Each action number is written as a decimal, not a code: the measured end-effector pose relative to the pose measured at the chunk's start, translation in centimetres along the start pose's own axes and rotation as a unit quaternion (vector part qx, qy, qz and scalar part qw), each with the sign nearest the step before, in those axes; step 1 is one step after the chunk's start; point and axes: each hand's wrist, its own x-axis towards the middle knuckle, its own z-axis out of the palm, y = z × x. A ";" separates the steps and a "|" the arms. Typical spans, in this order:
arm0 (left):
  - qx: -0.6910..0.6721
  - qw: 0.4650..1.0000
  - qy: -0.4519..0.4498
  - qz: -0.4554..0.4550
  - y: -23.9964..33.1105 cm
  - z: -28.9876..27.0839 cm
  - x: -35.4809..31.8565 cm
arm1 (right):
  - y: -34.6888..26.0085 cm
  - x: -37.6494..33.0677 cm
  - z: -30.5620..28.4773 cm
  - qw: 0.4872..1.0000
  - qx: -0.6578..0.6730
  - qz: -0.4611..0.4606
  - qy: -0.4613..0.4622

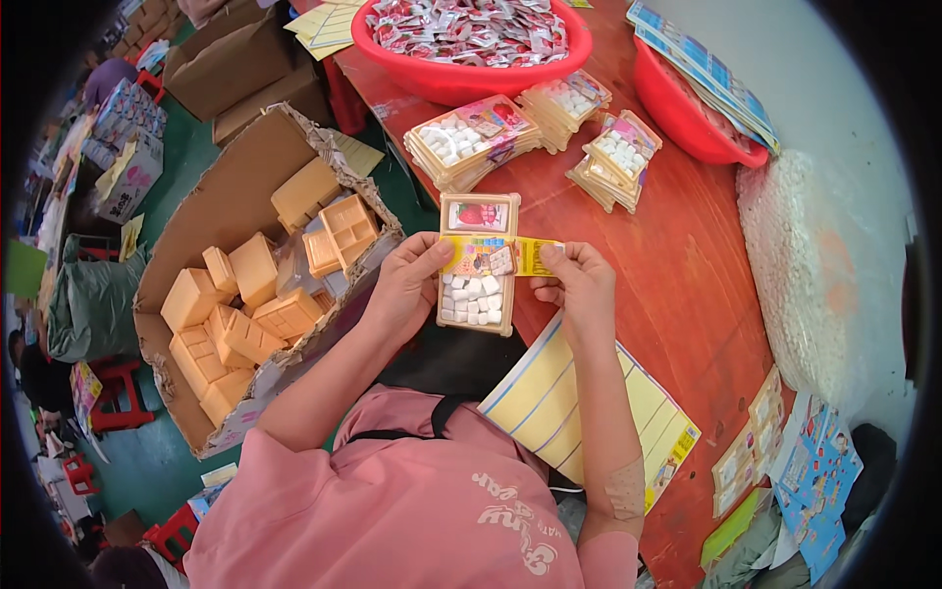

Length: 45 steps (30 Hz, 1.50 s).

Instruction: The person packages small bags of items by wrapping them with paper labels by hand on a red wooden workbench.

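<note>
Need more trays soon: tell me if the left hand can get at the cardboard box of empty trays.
Probably yes: the cardboard box lies open-topped beside the left hand, nothing between, though that hand now holds the filled tray.

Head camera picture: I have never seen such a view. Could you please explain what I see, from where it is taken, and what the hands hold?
The camera sits on a person's head and looks down, so the round edges bend. No machine is here: two bare hands work. The left hand and the right hand together hold a small beige tray with white pieces inside and a yellow printed strip laid across it. On the red-brown table lie stacks of filled trays, a red basin of wrapped sweets and yellow sheets. At the left, a cardboard box holds empty trays.
</note>
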 end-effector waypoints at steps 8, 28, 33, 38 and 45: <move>-0.283 0.935 -0.077 -0.198 -1.7 2.0 0.5 | -1.2 -1.1 1.7 0.996 0.048 0.059 -0.047; -0.360 0.867 -0.121 -0.323 -2.9 1.7 0.8 | -0.5 -0.9 0.5 0.997 -0.055 0.013 -0.058; -0.389 0.847 -0.125 -0.341 -2.1 3.9 1.6 | -1.2 -0.6 -1.1 0.998 0.034 0.011 -0.057; -0.286 0.889 -0.225 -0.278 -1.9 3.9 2.5 | -2.0 -1.6 -3.2 0.998 -0.021 -0.047 -0.042; 0.105 0.982 -0.137 -0.075 -0.6 10.9 9.3 | -1.4 -3.3 -7.5 0.996 -0.046 -0.076 0.010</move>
